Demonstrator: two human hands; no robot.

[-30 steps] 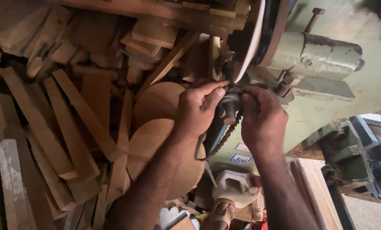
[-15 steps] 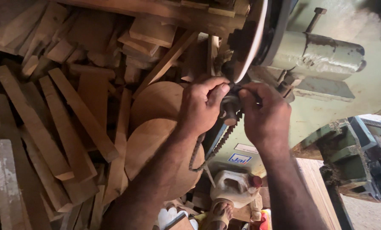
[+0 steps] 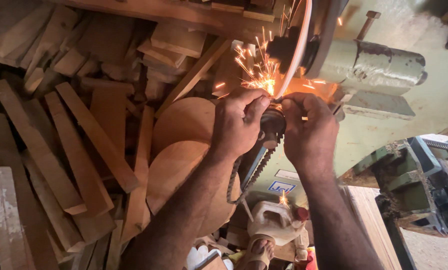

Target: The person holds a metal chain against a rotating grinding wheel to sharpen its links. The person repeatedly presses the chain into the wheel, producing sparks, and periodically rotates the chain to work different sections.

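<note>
Grinding is under way: left hand and right hand both grip what looks like a toothed blade against the wheel, sparks flying. Steady pressure matters next.

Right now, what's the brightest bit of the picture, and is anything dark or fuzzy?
In the head view, the orange sparks glow brightest, spraying off the round grinding wheel above the left hand and right hand; the stacked brown wooden offcuts sit in dim shadow; the top right corner is dark and blurred.
</note>
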